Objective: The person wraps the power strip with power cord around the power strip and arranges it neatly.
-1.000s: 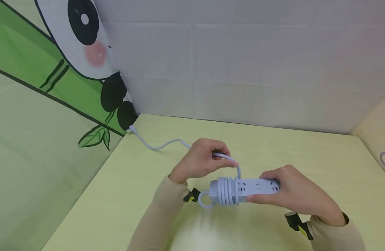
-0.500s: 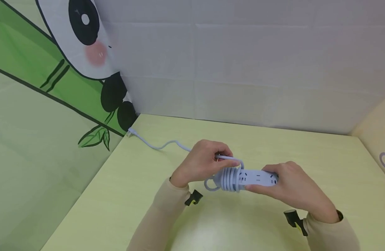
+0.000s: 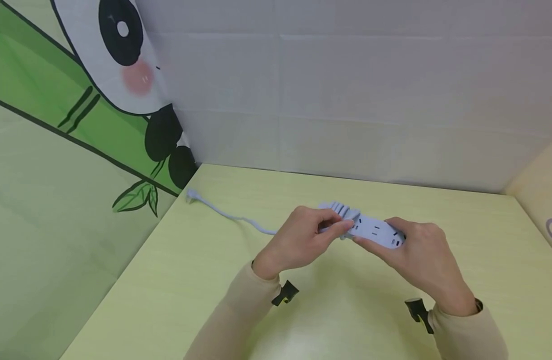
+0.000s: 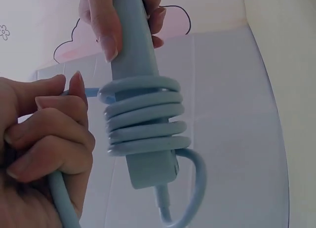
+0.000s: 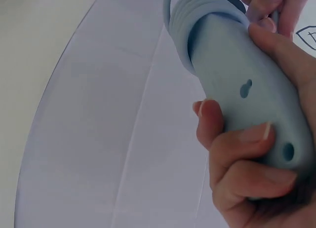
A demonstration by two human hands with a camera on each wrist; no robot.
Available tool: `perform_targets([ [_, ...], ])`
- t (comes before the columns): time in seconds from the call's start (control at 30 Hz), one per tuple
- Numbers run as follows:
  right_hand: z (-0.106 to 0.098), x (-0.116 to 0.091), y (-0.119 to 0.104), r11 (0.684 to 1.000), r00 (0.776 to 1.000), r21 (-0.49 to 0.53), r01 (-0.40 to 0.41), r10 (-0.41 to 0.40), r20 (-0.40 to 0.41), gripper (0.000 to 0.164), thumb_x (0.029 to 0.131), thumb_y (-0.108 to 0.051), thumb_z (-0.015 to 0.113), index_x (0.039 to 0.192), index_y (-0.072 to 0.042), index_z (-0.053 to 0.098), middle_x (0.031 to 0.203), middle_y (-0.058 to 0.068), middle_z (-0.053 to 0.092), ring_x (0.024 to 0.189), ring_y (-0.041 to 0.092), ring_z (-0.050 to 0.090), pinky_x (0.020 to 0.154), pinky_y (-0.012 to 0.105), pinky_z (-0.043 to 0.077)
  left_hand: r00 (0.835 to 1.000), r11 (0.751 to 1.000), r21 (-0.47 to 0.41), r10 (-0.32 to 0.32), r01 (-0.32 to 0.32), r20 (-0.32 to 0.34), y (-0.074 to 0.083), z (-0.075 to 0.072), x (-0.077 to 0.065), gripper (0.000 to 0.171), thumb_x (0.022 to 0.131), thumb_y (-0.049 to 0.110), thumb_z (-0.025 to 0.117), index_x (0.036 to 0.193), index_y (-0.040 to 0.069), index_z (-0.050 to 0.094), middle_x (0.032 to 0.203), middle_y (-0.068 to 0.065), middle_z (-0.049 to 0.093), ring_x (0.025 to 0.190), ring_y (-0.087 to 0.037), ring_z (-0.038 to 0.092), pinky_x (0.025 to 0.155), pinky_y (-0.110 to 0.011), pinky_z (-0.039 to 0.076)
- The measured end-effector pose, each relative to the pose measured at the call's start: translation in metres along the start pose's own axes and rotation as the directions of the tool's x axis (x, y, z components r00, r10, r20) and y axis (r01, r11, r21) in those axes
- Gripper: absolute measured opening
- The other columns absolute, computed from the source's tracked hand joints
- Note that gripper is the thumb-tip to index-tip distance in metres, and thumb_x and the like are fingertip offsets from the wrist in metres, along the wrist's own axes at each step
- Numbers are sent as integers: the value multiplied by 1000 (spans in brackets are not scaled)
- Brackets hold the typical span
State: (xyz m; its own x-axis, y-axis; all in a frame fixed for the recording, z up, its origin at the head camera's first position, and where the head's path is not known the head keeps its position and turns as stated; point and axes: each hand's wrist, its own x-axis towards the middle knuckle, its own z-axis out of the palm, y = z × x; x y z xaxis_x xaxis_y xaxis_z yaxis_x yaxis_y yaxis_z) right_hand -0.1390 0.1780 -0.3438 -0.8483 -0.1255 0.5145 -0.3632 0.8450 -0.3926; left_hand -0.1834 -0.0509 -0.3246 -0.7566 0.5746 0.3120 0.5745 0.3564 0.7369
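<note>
Hands around part-hidden cord and strip

From here, the right hand partly hides the held end of the power strip, the left hand covers the cord inside its grip, and the plug, well beyond it, is too small for detail.

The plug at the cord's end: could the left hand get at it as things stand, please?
Probably yes: only the cord lies between the left hand and the plug, though that hand is gripping the cord.
</note>
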Motion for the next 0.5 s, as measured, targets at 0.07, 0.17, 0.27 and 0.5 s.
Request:
perform_targets([
  [0.07,2,1,1,1000,998,5,14,-14,-54,37,71,-41,90,81,-9,72,56,-7,57,47,2,42,45,21,35,1000,1000,-20,13,-12,4,0,2,0,23,103,24,61,93,8,75,62,5,48,56,-3,36,54,-18,29],
  [0.17,2,3,2,1000,994,17,25,-23,-110,36,69,-37,92,82,-8,74,57,-5,60,47,1,43,44,18,33,1000,999,-37,25,-24,10,0,4,0,25,105,23,58,90,10,74,58,7,39,57,-4,35,55,-19,28],
  [0.27,3,4,3,998,987,39,40,-34,-157,37,66,-32,93,85,-6,76,61,-1,65,47,1,45,45,17,33,999,997,-77,28,-27,17,0,6,-1,26,106,23,56,91,11,73,59,7,37,59,-5,36,56,-19,28],
  [0.5,4,6,0,989,972,145,12,22,-233,40,63,-23,96,91,-2,78,68,9,72,52,-6,50,46,14,37,995,972,-234,59,-40,75,0,4,-2,25,107,18,53,100,6,74,64,1,42,54,-8,34,53,-20,28],
])
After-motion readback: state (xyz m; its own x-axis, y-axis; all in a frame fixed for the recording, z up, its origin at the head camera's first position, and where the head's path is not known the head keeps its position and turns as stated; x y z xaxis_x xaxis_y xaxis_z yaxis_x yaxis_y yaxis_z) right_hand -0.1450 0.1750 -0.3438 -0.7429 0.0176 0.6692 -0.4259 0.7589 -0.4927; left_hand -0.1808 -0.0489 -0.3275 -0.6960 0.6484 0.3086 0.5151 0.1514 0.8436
